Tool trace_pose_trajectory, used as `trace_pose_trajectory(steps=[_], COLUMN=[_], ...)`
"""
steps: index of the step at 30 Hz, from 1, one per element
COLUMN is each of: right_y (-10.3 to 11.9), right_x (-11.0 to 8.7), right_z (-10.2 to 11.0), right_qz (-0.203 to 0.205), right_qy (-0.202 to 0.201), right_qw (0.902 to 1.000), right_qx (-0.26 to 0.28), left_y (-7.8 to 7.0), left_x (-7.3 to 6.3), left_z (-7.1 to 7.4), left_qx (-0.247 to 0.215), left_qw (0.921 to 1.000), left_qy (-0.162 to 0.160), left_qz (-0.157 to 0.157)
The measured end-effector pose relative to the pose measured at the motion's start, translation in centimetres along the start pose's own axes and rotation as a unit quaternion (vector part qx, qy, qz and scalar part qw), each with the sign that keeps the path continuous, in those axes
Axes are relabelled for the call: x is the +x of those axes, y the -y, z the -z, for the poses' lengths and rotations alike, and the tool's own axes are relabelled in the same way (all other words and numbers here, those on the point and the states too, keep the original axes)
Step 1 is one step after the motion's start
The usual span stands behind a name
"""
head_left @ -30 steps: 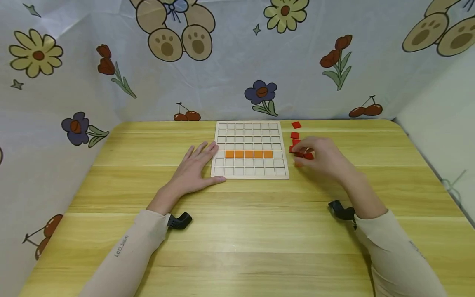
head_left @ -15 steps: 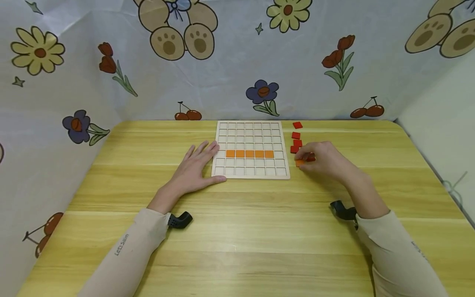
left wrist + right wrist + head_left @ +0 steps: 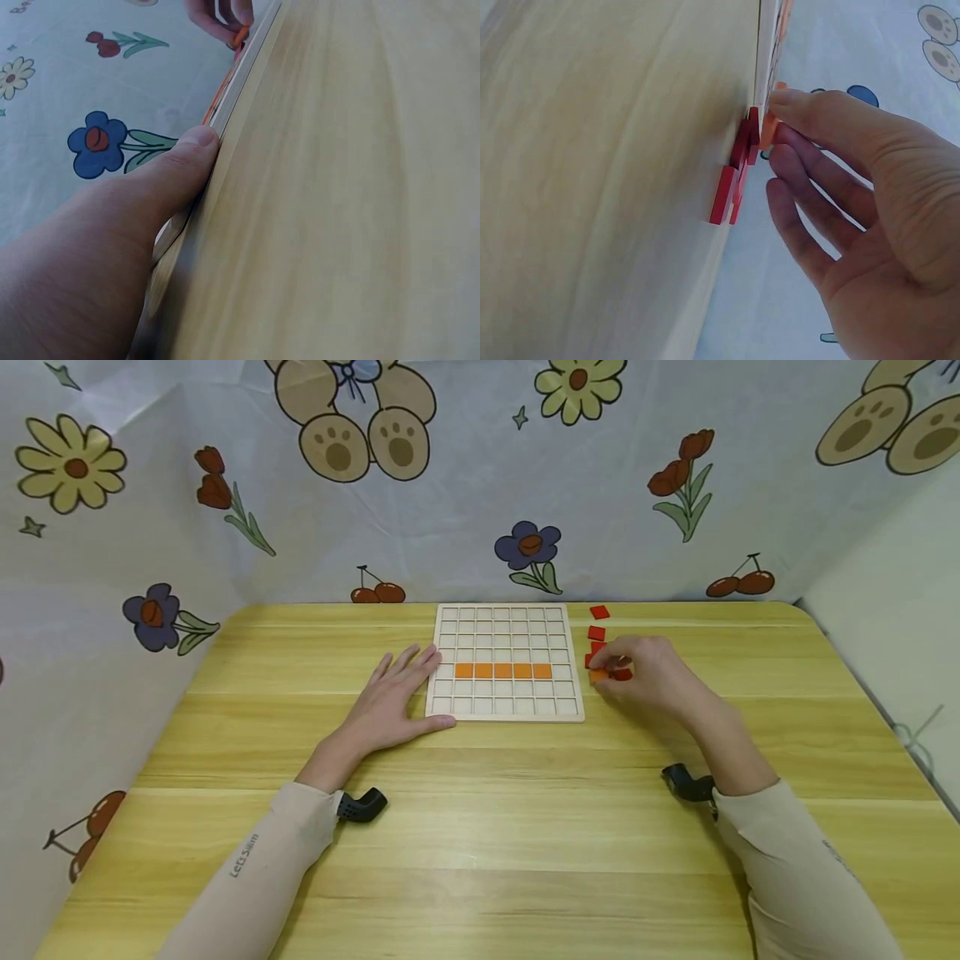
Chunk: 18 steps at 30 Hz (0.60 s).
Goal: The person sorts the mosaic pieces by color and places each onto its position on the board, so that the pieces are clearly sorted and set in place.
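Note:
A pale wooden grid board point(image 3: 505, 705) lies at the back middle of the table, with a row of orange square tiles point(image 3: 503, 671) in one of its lower rows. My left hand point(image 3: 386, 703) rests spread at the board's left side, fingertips on its left edge and thumb along the near corner. Just right of the board, my right hand point(image 3: 648, 675) pinches an orange tile point(image 3: 769, 131) between thumb and fingertips. In the right wrist view this tile is raised off the table, close above several red tiles point(image 3: 723, 193). The hand partly covers the red tiles in the head view.
More red tiles point(image 3: 599, 612) lie in a loose line along the board's right side. A patterned cloth point(image 3: 442, 527) hangs behind the table's far edge. The wooden table point(image 3: 480, 827) extends toward the person, and a white wall point(image 3: 885, 602) stands at the right.
My right hand picks up the orange tile that lay near the red tiles and moves slightly left and away from the person with it. My left hand stays on the board.

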State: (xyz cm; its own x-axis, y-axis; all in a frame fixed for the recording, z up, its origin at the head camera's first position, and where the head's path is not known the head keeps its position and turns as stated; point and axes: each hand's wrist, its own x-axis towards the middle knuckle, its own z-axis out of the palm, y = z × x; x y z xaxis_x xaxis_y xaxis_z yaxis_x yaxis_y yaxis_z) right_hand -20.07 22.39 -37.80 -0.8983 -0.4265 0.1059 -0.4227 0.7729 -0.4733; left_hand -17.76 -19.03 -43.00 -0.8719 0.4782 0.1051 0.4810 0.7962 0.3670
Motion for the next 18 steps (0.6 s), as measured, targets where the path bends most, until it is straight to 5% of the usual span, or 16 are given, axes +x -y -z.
trace_pose_trajectory(steps=[8, 18], right_y=[1.2, 2.1], right_x=[2.3, 3.7], right_z=[-0.5, -1.6], right_qz=[0.011, 0.016], right_qy=[-0.013, 0.016], right_qw=[0.9997, 0.9997], right_qx=[-0.016, -0.006], left_y=[0.5, 0.2], left_x=[-0.1, 0.0], left_z=[-0.1, -0.3], left_qx=[0.0, -0.001], left_qw=[1.0, 1.0], left_qy=[0.0, -0.001], left_qz=[0.001, 0.001])
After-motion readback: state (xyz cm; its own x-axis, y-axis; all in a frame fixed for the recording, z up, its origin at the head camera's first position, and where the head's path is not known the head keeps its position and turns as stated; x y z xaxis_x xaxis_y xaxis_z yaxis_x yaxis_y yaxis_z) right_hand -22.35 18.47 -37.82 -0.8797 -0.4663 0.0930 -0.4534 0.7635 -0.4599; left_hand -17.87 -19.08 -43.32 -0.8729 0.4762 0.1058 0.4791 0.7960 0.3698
